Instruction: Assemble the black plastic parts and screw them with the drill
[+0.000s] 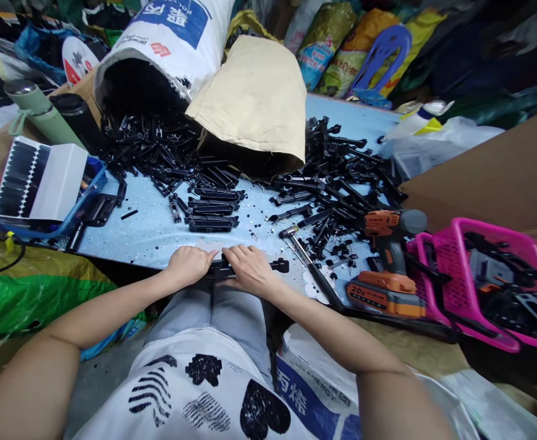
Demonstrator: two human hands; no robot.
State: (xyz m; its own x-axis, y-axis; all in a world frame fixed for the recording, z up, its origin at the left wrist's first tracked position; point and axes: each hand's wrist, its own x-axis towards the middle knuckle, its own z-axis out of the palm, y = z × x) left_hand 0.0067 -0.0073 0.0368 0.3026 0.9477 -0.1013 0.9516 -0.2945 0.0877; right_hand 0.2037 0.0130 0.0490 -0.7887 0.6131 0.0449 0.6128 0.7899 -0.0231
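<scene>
One long black part [220,269] lies flat at the table's [149,244] near edge. Its long axis runs left-right along that edge, and the right end pokes out toward the hammer [306,258]. Left hand [189,266] and right hand [250,270] are both curled over it, gripping from above. Looks to me like a press-together step, so any next move wants it level and squeezed evenly. Stack [213,211] of similar parts sits just behind, drill [388,260] off right.
</scene>
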